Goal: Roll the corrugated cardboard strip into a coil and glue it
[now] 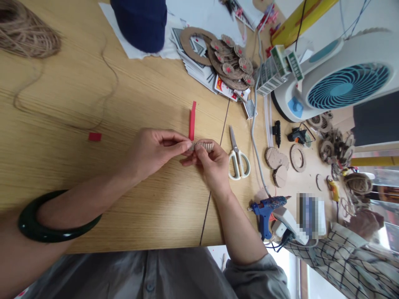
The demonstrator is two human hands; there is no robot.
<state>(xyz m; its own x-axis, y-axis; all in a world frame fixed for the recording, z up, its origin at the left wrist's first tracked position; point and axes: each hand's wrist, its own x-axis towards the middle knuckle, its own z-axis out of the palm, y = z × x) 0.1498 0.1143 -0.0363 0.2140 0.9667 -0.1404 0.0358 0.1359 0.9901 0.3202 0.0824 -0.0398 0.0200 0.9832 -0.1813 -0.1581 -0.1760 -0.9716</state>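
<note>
Both hands meet over the wooden table (137, 224), fingers pinched round a small strip of corrugated cardboard (205, 146) with ridges along it. My left hand (156, 149) grips its left end between thumb and forefinger; a dark bangle (59, 236) circles that forearm. At the strip's right part, my right hand (215, 166) pinches with the thumb on top. A narrow red paper strip (192, 120) lies just beyond the fingertips; whether it touches them I cannot tell. White-handled scissors (238, 160) rest to the right of my right hand. A small red paper piece (95, 136) lies to the left.
Twine (28, 31) is coiled at the far left, its loose end trailing over the table. Cardboard flowers on a ring (232, 62) lie on cards at the back. A blue glue gun (266, 211), cable (254, 120) and fan (346, 87) occupy the right side.
</note>
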